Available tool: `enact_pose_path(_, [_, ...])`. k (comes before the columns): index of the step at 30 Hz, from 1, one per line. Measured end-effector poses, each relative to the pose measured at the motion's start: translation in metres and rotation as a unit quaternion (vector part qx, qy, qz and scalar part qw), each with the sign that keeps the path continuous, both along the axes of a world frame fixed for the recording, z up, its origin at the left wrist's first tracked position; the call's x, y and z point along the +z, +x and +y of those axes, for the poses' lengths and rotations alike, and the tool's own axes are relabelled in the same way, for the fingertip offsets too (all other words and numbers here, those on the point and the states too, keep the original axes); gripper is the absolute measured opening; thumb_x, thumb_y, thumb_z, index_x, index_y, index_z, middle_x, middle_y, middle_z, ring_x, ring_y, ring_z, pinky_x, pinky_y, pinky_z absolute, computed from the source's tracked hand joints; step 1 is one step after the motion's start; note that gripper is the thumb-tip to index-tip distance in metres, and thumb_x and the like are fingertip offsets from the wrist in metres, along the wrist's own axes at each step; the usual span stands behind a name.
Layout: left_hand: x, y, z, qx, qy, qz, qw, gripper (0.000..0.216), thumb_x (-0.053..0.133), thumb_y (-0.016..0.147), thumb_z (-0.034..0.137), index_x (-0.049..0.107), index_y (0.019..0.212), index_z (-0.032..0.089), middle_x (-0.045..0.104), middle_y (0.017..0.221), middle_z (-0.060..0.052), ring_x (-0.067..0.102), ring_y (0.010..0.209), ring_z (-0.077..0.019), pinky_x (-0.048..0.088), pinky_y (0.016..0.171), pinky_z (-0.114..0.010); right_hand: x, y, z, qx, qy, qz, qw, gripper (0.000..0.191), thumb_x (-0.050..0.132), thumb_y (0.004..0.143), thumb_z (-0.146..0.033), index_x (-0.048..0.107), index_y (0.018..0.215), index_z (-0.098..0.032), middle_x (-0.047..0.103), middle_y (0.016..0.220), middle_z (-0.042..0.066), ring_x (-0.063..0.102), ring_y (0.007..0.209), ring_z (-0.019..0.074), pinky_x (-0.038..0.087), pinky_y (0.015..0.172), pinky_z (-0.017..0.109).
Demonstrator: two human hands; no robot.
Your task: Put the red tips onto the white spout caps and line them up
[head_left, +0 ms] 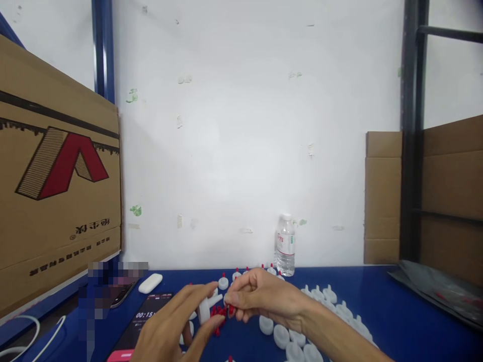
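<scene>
The left hand curves half-open, thumb and fingers gripping a white spouted cap, its spout pointing toward the right hand, whose closed fingertips pinch a red tip. Loose red tips lie between them. Bare spouted caps spread rightward; red-tipped caps and a water bottle stand near the desk's back edge.

Bright, diffuse light washes the wall, palest near its middle. The box looks stretched at the left edge; small details are soft, and blocky pixelation hides a lower-left patch.
</scene>
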State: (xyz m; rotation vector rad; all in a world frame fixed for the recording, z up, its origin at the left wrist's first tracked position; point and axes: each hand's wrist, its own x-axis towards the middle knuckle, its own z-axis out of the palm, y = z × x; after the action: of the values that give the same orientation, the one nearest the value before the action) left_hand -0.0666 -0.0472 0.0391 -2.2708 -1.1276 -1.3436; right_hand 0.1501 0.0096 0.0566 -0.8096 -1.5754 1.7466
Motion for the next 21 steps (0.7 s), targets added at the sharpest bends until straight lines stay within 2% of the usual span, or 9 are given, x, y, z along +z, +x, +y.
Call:
enact_pose_path(6, [-0.0009, 0.0031, -0.0024, -0.02, -0.016, -0.005, 1.0, 0.028, 0.064, 0.093, 0.036, 0.066, 0.121, 0.029, 0.078, 0.106, 0.003, 0.062, 0.046, -0.0056, 0.056, 0.056, -0.015, 0.0018, -0.0001, -0.0015, 0.001, 0.0, 0.01, 1.0, 0.053, 0.095, 0.049, -0.05, 0.077, 0.08, -0.011, 0.071, 0.065, 0.001, 0.061, 0.058, 0.0076, 0.046, 0.062, 0.02])
enact_pose_path(11, [-0.0026, 0.0039, -0.0021, -0.018, -0.023, -0.009, 1.0, 0.032, 0.066, 0.092, 0.032, 0.064, 0.124, 0.031, 0.076, 0.109, 0.004, 0.06, 0.046, -0.0043, 0.056, 0.057, -0.014, 0.0034, -0.0012, -0.0025, -0.004, -0.007, 0.018, 1.0, 0.05, 0.096, 0.049, -0.047, 0.074, 0.075, -0.012, 0.071, 0.065, 0.0, 0.061, 0.057, 0.0063, 0.047, 0.061, 0.019])
enact_pose_path(21, [-0.0039, 0.0015, -0.0007, -0.022, -0.026, 0.003, 0.999, 0.03, 0.064, 0.094, 0.033, 0.064, 0.124, 0.029, 0.076, 0.109, 0.003, 0.062, 0.047, -0.0045, 0.055, 0.055, -0.014, 0.0, 0.0006, -0.0005, 0.009, 0.009, 0.004, 1.0, 0.052, 0.093, 0.054, -0.053, 0.076, 0.078, -0.01, 0.072, 0.067, 0.002, 0.063, 0.058, 0.0067, 0.049, 0.059, 0.018])
